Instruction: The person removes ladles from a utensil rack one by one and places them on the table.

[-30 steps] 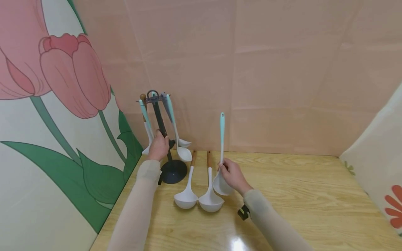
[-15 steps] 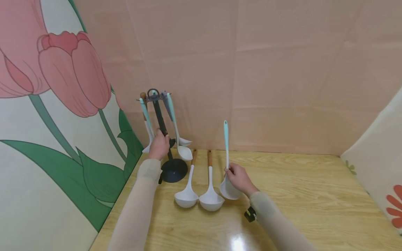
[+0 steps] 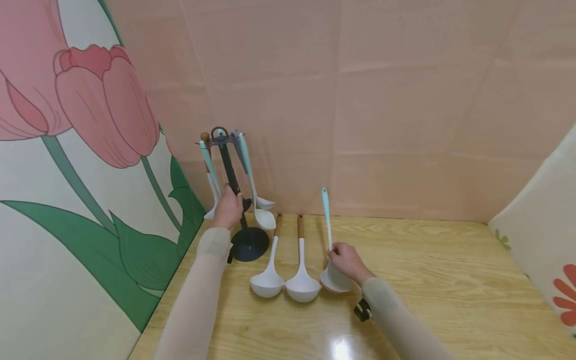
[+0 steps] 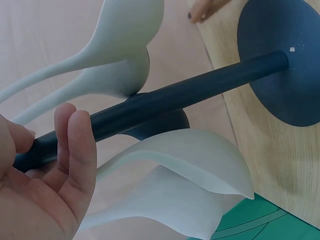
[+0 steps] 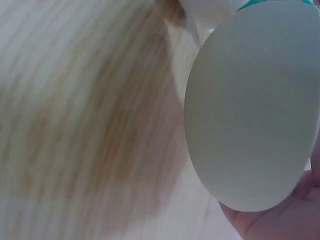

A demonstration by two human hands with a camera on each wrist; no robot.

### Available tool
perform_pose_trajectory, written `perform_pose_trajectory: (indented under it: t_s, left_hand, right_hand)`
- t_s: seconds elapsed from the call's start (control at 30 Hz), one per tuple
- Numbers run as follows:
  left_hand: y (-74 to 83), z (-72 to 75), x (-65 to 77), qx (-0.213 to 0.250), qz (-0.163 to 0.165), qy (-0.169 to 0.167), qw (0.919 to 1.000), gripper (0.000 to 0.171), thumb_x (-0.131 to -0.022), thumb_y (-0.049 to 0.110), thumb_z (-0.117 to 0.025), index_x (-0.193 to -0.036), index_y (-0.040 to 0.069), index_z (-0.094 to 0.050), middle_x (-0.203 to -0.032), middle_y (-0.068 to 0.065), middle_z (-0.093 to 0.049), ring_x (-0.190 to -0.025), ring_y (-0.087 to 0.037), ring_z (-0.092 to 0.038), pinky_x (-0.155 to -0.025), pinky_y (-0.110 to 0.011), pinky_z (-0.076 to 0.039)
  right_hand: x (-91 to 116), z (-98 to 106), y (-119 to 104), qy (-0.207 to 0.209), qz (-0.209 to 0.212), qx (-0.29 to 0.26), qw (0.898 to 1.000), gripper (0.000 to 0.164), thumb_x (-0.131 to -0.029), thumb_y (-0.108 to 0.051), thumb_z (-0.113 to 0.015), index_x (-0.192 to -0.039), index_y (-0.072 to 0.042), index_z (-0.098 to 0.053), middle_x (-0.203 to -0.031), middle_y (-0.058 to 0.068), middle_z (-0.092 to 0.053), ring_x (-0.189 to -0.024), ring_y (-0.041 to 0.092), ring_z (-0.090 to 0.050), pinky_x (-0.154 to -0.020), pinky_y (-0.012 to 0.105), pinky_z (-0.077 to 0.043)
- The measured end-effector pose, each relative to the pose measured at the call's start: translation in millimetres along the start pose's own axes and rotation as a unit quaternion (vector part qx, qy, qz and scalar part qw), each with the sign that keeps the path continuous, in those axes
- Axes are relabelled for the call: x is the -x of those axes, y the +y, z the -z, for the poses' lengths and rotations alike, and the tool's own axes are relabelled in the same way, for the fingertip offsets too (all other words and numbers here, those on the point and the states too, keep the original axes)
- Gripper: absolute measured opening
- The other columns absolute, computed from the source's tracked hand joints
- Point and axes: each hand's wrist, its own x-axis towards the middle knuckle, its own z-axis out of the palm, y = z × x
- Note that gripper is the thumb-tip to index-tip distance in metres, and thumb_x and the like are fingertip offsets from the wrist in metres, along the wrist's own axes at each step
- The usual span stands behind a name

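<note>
My left hand [image 3: 228,209] grips the post of a black utensil stand [image 3: 249,246] at the table's back left; fingers curl round the post [image 4: 190,99] in the left wrist view. In my right hand [image 3: 351,261] is a ladle with a turquoise handle [image 3: 326,204], pinched by its white shaft just above the bowl. The handle points up and back, and the bowl sits low over the table. Its pale bowl [image 5: 250,110] fills much of the right wrist view. Left of it, two white ladles [image 3: 303,289] with brown handles lie side by side.
Several more utensils hang from the stand's top ring, among them a turquoise-handled ladle [image 3: 264,219] on its right side. A pinkish cloth wall [image 3: 405,125] rises behind the wooden table [image 3: 427,270], and a tulip-printed panel [image 3: 103,110] borders its left side.
My right hand has carried the turquoise-handled ladle rightward and down, beside the two lying ladles, its handle top dropping lower. The left hand keeps its grip on the stand's post.
</note>
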Motion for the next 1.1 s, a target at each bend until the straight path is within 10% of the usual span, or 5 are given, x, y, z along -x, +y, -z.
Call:
perform_pose_trajectory:
  t_s: [1.1]
  left_hand:
    - [-2.0, 6.5, 5.1, 0.005, -0.003, -0.005, 1.0000, 0.050, -0.102, 0.026, -0.033, -0.138, -0.005, -0.019, -0.102, -0.023, -0.059, -0.089, -0.033, -0.062, -0.075, -0.043, -0.050]
  right_hand:
    - [25, -20, -4, -0.075, -0.122, 0.016, 0.990, 0.024, -0.088, -0.014, -0.055, -0.066, -0.005, -0.057, -0.058, 0.004, -0.051, -0.049, 0.014, -0.048, -0.044, 0.025, -0.039]
